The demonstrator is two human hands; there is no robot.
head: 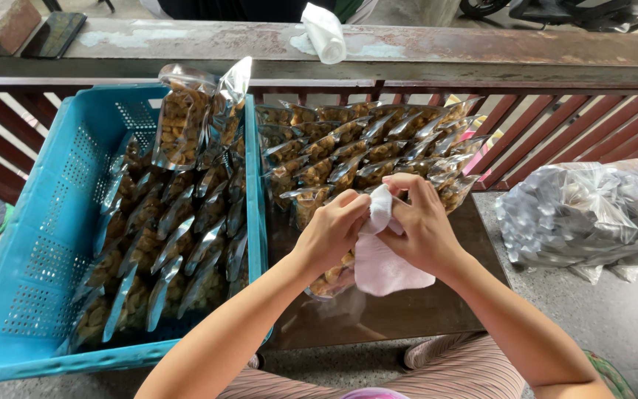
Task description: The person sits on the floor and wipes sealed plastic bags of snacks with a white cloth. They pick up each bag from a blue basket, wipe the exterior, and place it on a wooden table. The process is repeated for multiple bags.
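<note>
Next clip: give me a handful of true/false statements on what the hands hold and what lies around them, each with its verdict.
1. Both hands grip a pale pink plastic bag. True: the left hand and right hand pinch its top.
2. The blue crate is empty. False: it holds clear snack packets.
3. The crate sits left of the hands. True.
4. The snack packets beyond the hands lie in a red basket. False: they lie loose on the brown table.
5. A large clear sack lies to the right. True.

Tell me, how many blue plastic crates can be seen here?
1. The blue crate sits left of the hands, filled with clear snack packets. Another could be hidden outside the picture.
</note>
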